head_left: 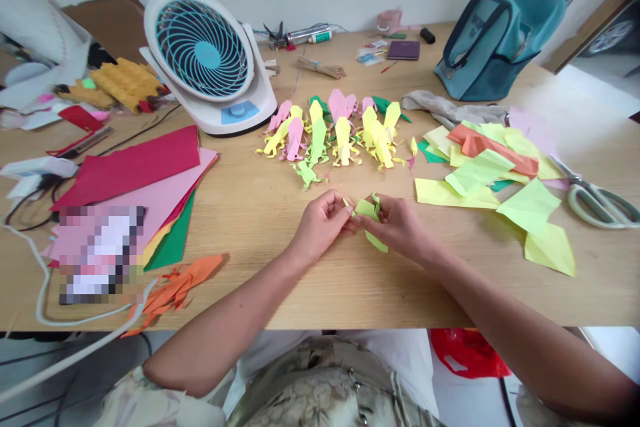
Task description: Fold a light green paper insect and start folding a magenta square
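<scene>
Between my two hands, just above the table, is a light green folded paper figure [369, 208] with thin curled strips at its edge. My left hand [327, 221] pinches one of its narrow strips between thumb and fingertips. The body of the figure is gripped by my right hand [401, 225], whose fingers are partly hidden behind the paper. Beyond the hands stand several finished-looking folded paper figures in yellow, pink and green, among them a yellow one [343, 140]. A small light green figure [307, 174] lies closest to my left hand.
Loose paper pieces [480, 170] and scissors [600, 203] lie at right. A white fan [205, 57] stands back left, near coloured sheets [135, 167], a blurred-out phone [103, 253] and an orange paper figure [183, 287]. A teal bag [493, 47] sits back right.
</scene>
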Motion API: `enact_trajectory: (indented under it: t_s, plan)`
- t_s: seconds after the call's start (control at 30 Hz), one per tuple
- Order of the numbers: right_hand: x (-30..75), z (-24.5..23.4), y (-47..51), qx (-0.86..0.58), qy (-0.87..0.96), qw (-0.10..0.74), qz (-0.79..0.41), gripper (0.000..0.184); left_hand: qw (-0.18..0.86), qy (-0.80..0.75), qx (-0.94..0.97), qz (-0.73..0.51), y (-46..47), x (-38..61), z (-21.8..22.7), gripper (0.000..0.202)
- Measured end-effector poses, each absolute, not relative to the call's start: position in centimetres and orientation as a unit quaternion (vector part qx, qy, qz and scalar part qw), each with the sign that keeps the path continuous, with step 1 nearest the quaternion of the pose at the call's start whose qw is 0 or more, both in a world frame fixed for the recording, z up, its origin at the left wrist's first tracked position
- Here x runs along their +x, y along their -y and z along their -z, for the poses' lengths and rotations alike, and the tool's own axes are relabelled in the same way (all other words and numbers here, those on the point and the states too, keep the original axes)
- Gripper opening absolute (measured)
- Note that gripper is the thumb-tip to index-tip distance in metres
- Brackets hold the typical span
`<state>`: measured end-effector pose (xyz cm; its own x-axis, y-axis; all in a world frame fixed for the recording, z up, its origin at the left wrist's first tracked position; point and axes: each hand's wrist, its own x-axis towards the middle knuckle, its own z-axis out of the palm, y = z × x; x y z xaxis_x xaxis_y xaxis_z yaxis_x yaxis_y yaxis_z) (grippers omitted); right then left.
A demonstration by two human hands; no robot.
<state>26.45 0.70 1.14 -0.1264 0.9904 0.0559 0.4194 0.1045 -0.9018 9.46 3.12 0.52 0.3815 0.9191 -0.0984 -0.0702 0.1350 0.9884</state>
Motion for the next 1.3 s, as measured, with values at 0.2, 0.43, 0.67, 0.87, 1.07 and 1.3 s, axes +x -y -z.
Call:
enact_trajectory:
  t_s: [0.2,0.43,0.67,0.87,1.07,1.3]
  plan:
    - [27.7,-1.1,-1.2,-0.530,0.552,0.353,-0.539,0.045,0.313,-0.342,0.782,-0.415,-3.7,8.2,-1.6,0.023]
    - [28.2,-2.2,-1.2,-0.509,0.522,0.322,-0.604,0.049,0.025,-0.197,0.911,-0.363,-4.6,7.2,-2.8,0.022]
    - [28.2,-2.5,-1.0,-0.493,0.519,0.315,-0.623,0.049,-0.015,-0.196,0.921,-0.336,-4.7,7.1,-2.9,0.016]
    - [28.0,-1.8,-1.0,-0.479,0.536,0.338,-0.608,0.046,0.089,-0.257,0.887,-0.374,-4.0,7.7,-2.3,0.012]
    - [27.4,-1.3,-0.8,-0.503,0.655,0.378,-0.419,0.029,0.249,-0.339,0.812,-0.404,-3.5,8.5,-2.0,0.011]
    - [27.2,-1.0,-0.6,-0.501,0.709,0.404,-0.289,0.022,0.276,-0.322,0.827,-0.368,-3.7,8.3,-2.3,0.010]
